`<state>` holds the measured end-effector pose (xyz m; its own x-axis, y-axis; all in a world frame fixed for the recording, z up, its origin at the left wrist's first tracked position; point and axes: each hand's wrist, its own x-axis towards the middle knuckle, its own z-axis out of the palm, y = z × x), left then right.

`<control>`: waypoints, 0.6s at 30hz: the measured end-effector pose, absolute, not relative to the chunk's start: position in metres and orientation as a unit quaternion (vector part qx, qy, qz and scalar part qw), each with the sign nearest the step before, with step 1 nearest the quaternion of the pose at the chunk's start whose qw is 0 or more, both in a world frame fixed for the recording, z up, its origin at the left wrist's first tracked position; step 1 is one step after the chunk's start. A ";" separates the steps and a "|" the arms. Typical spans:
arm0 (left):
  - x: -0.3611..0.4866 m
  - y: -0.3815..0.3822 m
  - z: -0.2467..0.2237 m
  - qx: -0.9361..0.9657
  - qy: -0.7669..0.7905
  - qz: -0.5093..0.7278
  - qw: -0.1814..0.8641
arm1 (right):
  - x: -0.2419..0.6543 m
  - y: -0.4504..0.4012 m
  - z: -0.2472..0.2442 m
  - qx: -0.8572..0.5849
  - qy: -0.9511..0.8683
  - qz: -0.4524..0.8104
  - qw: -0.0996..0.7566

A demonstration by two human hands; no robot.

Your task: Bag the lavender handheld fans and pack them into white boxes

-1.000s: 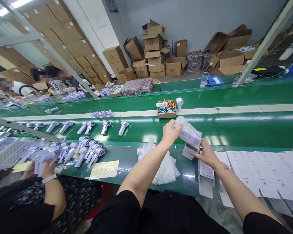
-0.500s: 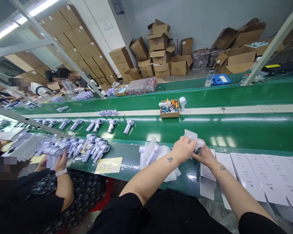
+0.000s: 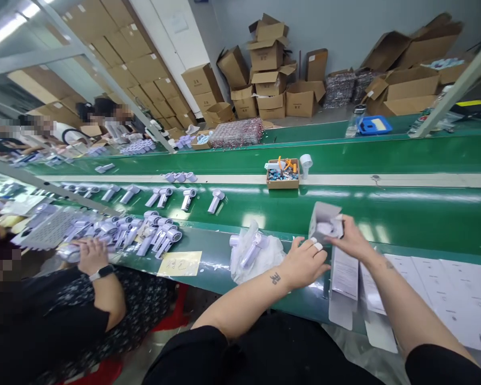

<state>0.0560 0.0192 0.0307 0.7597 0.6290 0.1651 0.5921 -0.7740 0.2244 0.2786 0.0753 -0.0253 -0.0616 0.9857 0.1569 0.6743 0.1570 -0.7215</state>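
My right hand grips a small white box by its side, above the bench edge. The box's end stands open toward me with a flap raised, and something pale and wrapped shows inside. Just left of and below it is my left hand, its fingers stretched apart and nothing visible in them; whether a fingertip touches the box I cannot tell. Beside my left forearm lie lavender handheld fans with clear plastic bags. Rows of white boxes with open flaps lie under and beyond my right forearm.
A co-worker's hand rests at a pile of fans on the left. A yellow paper note lies between us. Several fans stand along the green conveyor. A small carton of parts sits on the middle strip.
The wrapped item held between both hands is now inside the white box. My left hand has come away downward and opened, while my right hand keeps the box. The view has shifted slightly.
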 end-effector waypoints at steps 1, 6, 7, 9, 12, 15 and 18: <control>0.043 0.014 0.027 0.921 0.353 0.127 0.103 | 0.288 0.089 -0.021 -0.621 -0.673 0.237 0.323; -0.050 0.002 -0.018 0.710 0.682 0.074 0.156 | 0.324 0.158 -0.025 -0.691 -0.603 0.234 0.324; -0.068 0.003 -0.027 0.658 0.736 0.046 0.152 | 0.327 0.166 -0.027 -0.694 -0.596 0.238 0.326; -0.093 0.009 -0.043 0.607 0.781 -0.007 0.148 | 0.332 0.177 -0.029 -0.698 -0.588 0.245 0.328; -0.105 0.017 -0.056 0.624 0.765 -0.051 0.150 | 0.329 0.172 -0.018 -0.695 -0.587 0.240 0.337; -0.101 0.016 -0.056 0.646 0.750 -0.028 0.141 | 0.304 0.138 -0.005 -0.704 -0.565 0.202 0.381; -0.087 0.008 -0.050 0.640 0.752 0.058 0.147 | 0.243 0.078 -0.013 -0.707 -0.529 0.224 0.412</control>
<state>-0.0872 0.0076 -0.0503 -0.1375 0.9796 -0.1464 0.9456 0.1738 0.2750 0.2434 0.0780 -0.0130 0.3390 0.9333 0.1182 0.5639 -0.1010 -0.8197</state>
